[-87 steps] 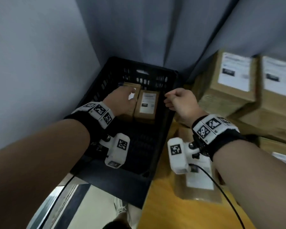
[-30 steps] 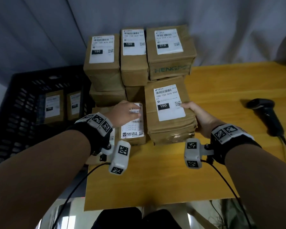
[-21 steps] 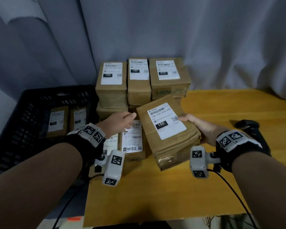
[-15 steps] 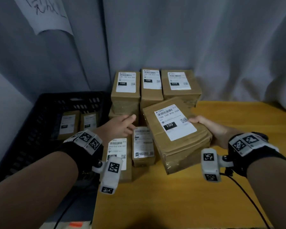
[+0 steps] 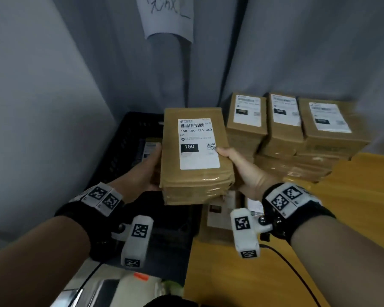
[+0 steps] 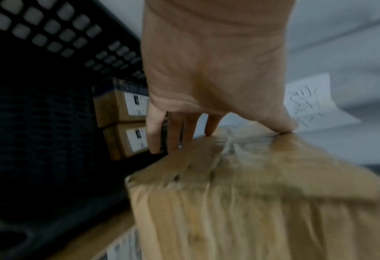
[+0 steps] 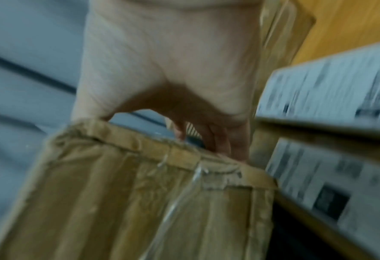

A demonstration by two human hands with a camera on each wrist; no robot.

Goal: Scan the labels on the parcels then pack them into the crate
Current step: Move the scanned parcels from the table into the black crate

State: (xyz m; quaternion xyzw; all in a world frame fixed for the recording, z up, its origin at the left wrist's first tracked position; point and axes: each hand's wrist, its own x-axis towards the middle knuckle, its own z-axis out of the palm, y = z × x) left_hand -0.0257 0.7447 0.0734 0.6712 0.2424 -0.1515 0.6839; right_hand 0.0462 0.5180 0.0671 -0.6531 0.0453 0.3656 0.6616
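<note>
I hold a brown cardboard parcel point(image 5: 195, 156) in the air with both hands, its white label marked 150 facing up. My left hand point(image 5: 150, 168) grips its left side and my right hand point(image 5: 234, 162) grips its right side. In the left wrist view the thumb lies on the parcel point(image 6: 251, 193) and the fingers point(image 6: 175, 133) reach under it. The right wrist view shows the same grip on the parcel point(image 7: 140, 202). The black crate point(image 5: 126, 138) lies below and behind the parcel, with two labelled parcels point(image 6: 122, 121) inside.
A stack of labelled parcels point(image 5: 286, 131) stands on the wooden table point(image 5: 341, 218) to the right, with more parcels point(image 5: 222, 218) lying flat below my hands. Grey wall on the left, curtain behind with a paper note point(image 5: 166, 16).
The parcel has been lifted off the table and carried left, to above the crate. My left hand has left the flat parcels and taken hold of its left side. The scanner is out of view.
</note>
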